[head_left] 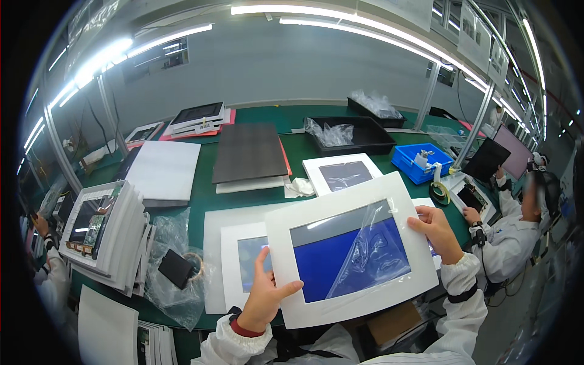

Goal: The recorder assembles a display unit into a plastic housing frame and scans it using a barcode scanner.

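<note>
Both my hands hold up a white-framed display panel [322,261] by its sides, tilted above the table. Its screen is blue with a grey band on top, and wrinkled clear film covers the right part. My left hand [264,298] grips the lower left edge, thumb in front and index finger pointing up along the side. On the upper right edge my right hand [439,234] has its thumb on the front, its other fingers mostly behind. Under the panel, another white-framed panel [232,249] lies partly hidden on a white sheet [213,228]. A further framed panel [313,173] lies just beyond.
At left are a stack of framed panels [115,243] and a plastic bag [167,298] with a black square piece [176,269]. Dark boards [252,152], black trays [380,143] and a blue bin [413,176] stand farther back. Co-workers sit at right [511,231] and far left [55,286].
</note>
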Demonstrator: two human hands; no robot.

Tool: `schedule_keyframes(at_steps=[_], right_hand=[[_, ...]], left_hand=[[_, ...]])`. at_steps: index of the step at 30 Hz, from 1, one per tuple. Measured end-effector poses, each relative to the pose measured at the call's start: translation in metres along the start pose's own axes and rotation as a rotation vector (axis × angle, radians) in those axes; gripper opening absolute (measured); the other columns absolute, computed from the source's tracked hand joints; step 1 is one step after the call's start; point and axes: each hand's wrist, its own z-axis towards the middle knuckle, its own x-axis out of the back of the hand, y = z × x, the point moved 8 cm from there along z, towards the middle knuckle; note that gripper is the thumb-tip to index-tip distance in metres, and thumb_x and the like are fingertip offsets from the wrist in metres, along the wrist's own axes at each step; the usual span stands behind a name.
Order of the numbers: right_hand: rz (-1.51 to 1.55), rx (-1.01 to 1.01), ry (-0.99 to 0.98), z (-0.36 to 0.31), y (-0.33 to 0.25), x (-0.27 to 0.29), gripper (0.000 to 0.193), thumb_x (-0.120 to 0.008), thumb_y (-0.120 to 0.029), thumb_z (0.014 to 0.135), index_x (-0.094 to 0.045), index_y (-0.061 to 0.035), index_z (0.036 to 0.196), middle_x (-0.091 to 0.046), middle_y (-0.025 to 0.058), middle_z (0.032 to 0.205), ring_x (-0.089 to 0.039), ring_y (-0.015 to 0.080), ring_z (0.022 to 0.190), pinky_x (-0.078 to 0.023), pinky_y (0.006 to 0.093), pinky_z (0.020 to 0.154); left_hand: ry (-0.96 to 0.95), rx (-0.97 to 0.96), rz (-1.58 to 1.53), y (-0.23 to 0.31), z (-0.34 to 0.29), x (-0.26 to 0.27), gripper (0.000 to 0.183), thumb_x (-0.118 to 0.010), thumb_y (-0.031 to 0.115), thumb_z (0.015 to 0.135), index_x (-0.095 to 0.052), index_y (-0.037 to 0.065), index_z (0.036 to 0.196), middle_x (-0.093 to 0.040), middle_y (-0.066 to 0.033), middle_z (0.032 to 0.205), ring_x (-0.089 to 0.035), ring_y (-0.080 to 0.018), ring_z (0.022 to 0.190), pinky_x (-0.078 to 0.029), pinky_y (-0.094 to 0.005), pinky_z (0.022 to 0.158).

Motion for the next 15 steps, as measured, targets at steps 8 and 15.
schedule_keyframes(at_steps=[8,15], right_hand=[[0.034,-0.03,0.051,-0.024,0.015,0.019,0.04,-0.068,-0.016,0.082,-0.055,0.0095,0.11,-0.067,0.0143,0.086,-0.065,0.0149,0.067,-0.052,0.0225,0.06],[0.101,-0.028,0.069,-0.029,0.012,0.028,0.037,-0.067,-0.014,0.083,-0.054,0.0098,0.107,-0.067,0.0159,0.084,-0.065,0.0154,0.064,-0.052,0.0228,0.056]], left_hand=[[-0.086,0.02,0.127,-0.014,0.001,-0.021,0.118,-0.083,0.006,0.062,0.002,0.009,0.143,-0.049,-0.0211,0.116,-0.052,-0.0265,0.109,-0.04,-0.0374,0.097],[-0.131,0.009,0.149,-0.03,0.006,-0.027,0.115,-0.083,0.006,0.062,0.001,0.007,0.141,-0.052,-0.0199,0.114,-0.056,-0.025,0.104,-0.046,-0.0371,0.091]])
